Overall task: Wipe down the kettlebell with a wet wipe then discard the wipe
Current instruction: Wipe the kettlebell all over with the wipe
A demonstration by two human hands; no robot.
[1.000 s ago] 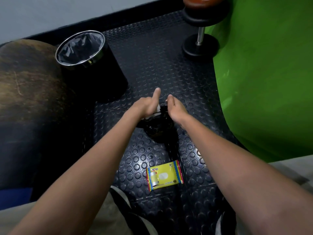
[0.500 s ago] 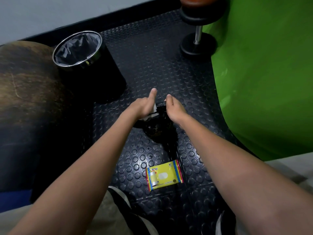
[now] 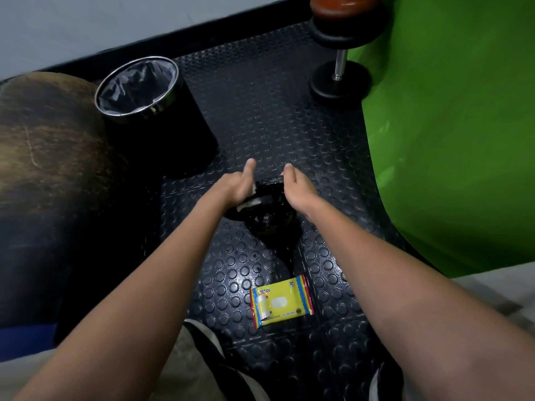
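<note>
On the studded black floor mat [image 3: 260, 117], centre of view: one kettlebell [image 3: 267, 222], one wet wipe [image 3: 251, 201], one wipe packet [image 3: 282, 303], one bin [image 3: 150, 111], one dumbbell [image 3: 340, 53]. Kettlebell is tipped, long axis about 12 to 6 o'clock, handle end toward 12. Left hand [image 3: 236, 185] presses the wipe onto the handle side, fingers curled round it, thumb out. Right hand [image 3: 295, 188] grips the handle from 3 o'clock. Packet at 6 o'clock, yellow, reads "10"; other print unreadable. Bin at 10 o'clock, dumbbell at 1 o'clock.
</note>
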